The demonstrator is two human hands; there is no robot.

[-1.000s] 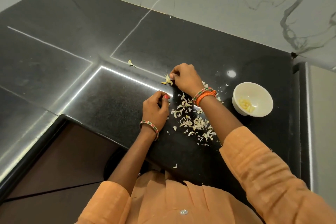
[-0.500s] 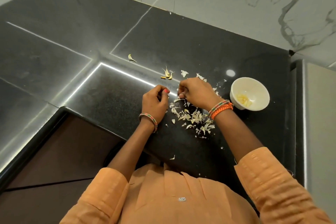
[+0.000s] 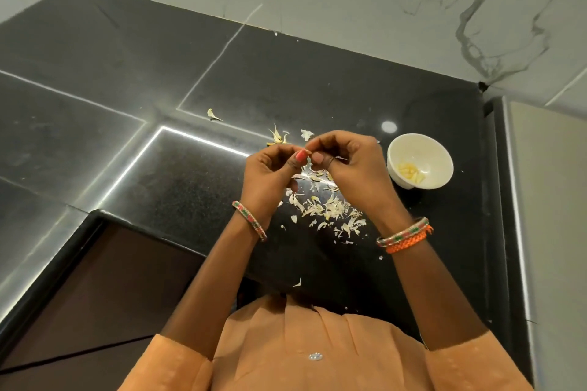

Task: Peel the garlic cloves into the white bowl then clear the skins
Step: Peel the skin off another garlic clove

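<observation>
Glossy black stone counter [image 3: 317,73]; smooth white bowl [image 3: 438,149]; papery skins [image 3: 330,209].

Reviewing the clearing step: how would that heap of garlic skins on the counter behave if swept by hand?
The garlic skins look thin and curled, so probably very light and apt to scatter. Stray flakes already lie apart, one near the counter edge, so some may escape a sweep. They seem floppy, likely to crumple rather than slide.

Both hands are raised together at centre. Left hand [image 3: 270,168] is curled, thumb and fingertips pinched. Right hand [image 3: 347,159] is curled likewise, fingertips met with the left's; what is pinched cannot be told. Forearms are angled inward, bangles worn on both wrists.
</observation>
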